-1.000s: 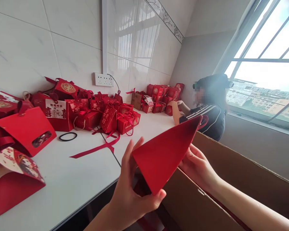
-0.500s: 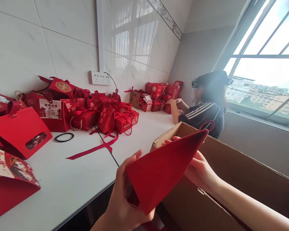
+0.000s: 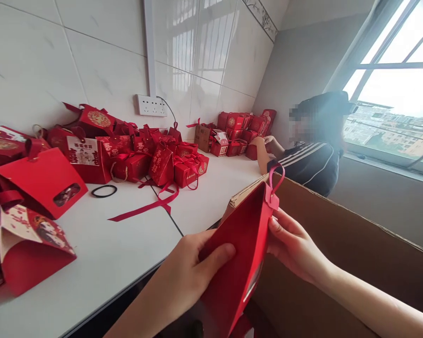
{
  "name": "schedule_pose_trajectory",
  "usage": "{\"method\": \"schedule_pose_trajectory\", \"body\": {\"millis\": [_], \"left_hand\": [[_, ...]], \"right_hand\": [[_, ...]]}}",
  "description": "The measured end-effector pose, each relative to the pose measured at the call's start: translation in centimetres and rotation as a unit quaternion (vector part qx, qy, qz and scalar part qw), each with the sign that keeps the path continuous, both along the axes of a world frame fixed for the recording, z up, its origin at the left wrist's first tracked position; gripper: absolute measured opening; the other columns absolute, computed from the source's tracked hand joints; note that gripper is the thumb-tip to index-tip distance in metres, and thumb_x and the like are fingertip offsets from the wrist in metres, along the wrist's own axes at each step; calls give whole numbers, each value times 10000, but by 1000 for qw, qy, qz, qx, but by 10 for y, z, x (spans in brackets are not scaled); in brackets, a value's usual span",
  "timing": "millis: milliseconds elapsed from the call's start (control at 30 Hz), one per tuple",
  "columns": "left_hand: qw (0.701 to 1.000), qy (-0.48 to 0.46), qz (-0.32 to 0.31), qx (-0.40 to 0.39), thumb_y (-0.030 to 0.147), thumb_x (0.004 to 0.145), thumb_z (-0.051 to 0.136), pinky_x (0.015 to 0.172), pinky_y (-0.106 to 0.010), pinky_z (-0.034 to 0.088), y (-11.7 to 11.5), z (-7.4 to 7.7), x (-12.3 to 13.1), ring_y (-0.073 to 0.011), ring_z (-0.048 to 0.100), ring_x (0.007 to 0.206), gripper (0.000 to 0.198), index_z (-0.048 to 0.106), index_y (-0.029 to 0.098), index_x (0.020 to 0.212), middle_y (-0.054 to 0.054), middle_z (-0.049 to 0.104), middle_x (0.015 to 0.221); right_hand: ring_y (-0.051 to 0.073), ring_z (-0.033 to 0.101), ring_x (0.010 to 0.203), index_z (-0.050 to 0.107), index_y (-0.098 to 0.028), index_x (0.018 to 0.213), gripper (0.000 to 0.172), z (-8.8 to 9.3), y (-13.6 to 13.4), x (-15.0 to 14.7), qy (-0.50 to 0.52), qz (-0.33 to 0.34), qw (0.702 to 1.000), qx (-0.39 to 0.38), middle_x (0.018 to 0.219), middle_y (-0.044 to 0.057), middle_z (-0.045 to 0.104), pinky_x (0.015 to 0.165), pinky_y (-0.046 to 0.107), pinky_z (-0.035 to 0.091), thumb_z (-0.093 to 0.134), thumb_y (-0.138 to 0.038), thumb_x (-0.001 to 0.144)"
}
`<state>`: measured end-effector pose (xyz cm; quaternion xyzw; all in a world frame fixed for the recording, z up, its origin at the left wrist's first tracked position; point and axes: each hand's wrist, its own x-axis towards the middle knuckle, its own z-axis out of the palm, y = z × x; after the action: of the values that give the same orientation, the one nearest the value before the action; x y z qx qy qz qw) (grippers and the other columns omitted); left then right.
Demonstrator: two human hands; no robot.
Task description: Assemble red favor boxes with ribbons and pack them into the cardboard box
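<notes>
Between my hands is a red gift box point(image 3: 240, 244), tilted, with a peaked top, a ribbon loop point(image 3: 278, 180) at the peak and part of a clear window low on one side. My left hand point(image 3: 206, 265) grips its near triangular face, thumb laid across it. At the upper right edge, just below the ribbon, my right hand point(image 3: 291, 239) pinches the box. Beneath and behind it stands an open cardboard box point(image 3: 324, 230), with something red showing low inside, mostly hidden.
Many red gift boxes point(image 3: 130, 164) crowd the white table point(image 3: 127, 249) along the tiled wall. A black ring point(image 3: 104, 190) and a loose red ribbon point(image 3: 144, 206) lie nearer. Across the table, a person point(image 3: 310, 162) handles more red boxes point(image 3: 236, 131) near the window.
The red gift box has turned more upright, its ribbon loop now facing up. My left thumb has come onto its near face, and my right hand has shifted to the top edge.
</notes>
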<state>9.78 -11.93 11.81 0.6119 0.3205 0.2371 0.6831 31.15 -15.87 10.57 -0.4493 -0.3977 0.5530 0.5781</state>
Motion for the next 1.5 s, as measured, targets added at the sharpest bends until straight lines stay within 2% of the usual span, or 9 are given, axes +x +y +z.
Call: {"method": "schedule_pose_trajectory", "body": {"millis": [300, 467, 733, 933, 1033, 1167, 1267, 1333, 1500], "left_hand": [[983, -37, 173, -47, 657, 711, 496, 412, -228, 364, -1, -9, 11, -155, 514, 477, 511, 576, 157, 642, -12, 545, 510], [991, -43, 126, -1, 535, 737, 561, 499, -222, 421, 6, -9, 9, -172, 578, 608, 376, 617, 169, 804, -16, 648, 698], [977, -152, 153, 5, 505, 769, 527, 651, -276, 481, -1, -7, 14, -202, 615, 734, 382, 592, 183, 964, -50, 663, 846], [982, -44, 162, 89, 430, 738, 611, 620, -234, 472, -1, -1, 18, -171, 615, 712, 256, 589, 198, 845, -13, 664, 800], [983, -55, 171, 46, 519, 822, 444, 596, -251, 459, 9, -6, 15, -172, 605, 652, 383, 605, 173, 779, -36, 665, 746], [974, -170, 146, -28, 635, 799, 377, 775, -315, 482, 9, -16, 11, -249, 618, 926, 565, 581, 170, 1047, -89, 665, 985], [961, -210, 178, 35, 635, 672, 574, 855, -348, 477, -5, -23, 14, -295, 563, 1057, 715, 470, 186, 1218, -112, 593, 1160], [954, -172, 223, 99, 451, 611, 718, 880, -352, 476, -15, -25, 19, -289, 559, 1067, 800, 383, 215, 1298, -104, 575, 1185], [930, -109, 270, 225, 180, 602, 695, 882, -361, 494, -27, -28, 27, -271, 573, 1050, 765, 395, 233, 1303, -105, 510, 1281]], "right_hand": [[175, 661, 832, 568, -329, 1134, 352, 4, -3, -5, -18, -9, 1000, -17, 1061, 21, 660, 657, 273, 577, 632, -401, 796], [186, 659, 850, 468, -344, 1259, 461, 11, -7, -10, -61, -14, 998, -12, 1127, 40, 634, 653, 282, 577, 599, -406, 822], [206, 669, 775, 414, -329, 1306, 543, 22, -12, -10, -166, -76, 983, 2, 1087, 59, 651, 515, 240, 557, 598, -448, 809], [219, 670, 779, 449, -313, 1275, 531, 26, -17, -13, -183, -80, 980, 26, 1076, 65, 652, 514, 257, 571, 625, -433, 789], [221, 673, 750, 432, -320, 1291, 559, 26, -18, -12, -183, -74, 980, 0, 1059, 60, 659, 513, 281, 574, 626, -447, 783], [213, 670, 755, 457, -308, 1271, 529, 24, -13, -6, -140, -79, 987, -6, 1061, 60, 656, 524, 278, 566, 618, -450, 789], [194, 655, 819, 546, -291, 1160, 401, 17, -4, 0, -59, -90, 994, 28, 1067, 38, 652, 635, 293, 564, 630, -410, 787], [170, 643, 822, 588, -283, 1078, 309, 11, 1, 4, -13, -93, 995, 46, 1038, 13, 656, 709, 304, 552, 639, -363, 784], [165, 627, 785, 647, -255, 895, 172, 1, 4, 8, 18, -77, 996, 41, 818, -10, 673, 742, 314, 527, 673, -261, 725]]}}
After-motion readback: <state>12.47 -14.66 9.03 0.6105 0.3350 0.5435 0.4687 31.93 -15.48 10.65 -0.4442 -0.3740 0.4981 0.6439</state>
